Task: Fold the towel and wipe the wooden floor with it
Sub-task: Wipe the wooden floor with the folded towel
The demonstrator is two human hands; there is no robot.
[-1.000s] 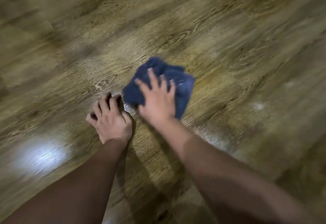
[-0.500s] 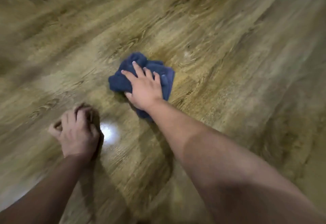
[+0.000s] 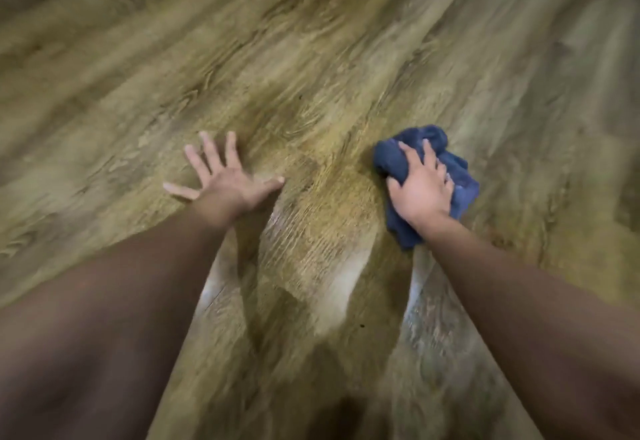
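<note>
A dark blue towel (image 3: 394, 162), bunched into a thick wad, lies on the wooden floor (image 3: 311, 75) at the right of the view. My right hand (image 3: 423, 190) presses down on top of it, fingers curled over the cloth and gripping it. My left hand (image 3: 223, 176) rests flat on the bare floor to the left, fingers spread wide, holding nothing. About a forearm's width of floor separates the two hands. Both bare forearms reach in from the bottom edge.
Brown wood-grain planks fill the whole view. Pale glossy streaks (image 3: 346, 287) of reflected light lie on the floor between my forearms. No other object is in sight.
My right hand has slid the towel to the right across the floor. My left hand, curled on its fingertips before, now lies flat with fingers spread. The view has shifted.
</note>
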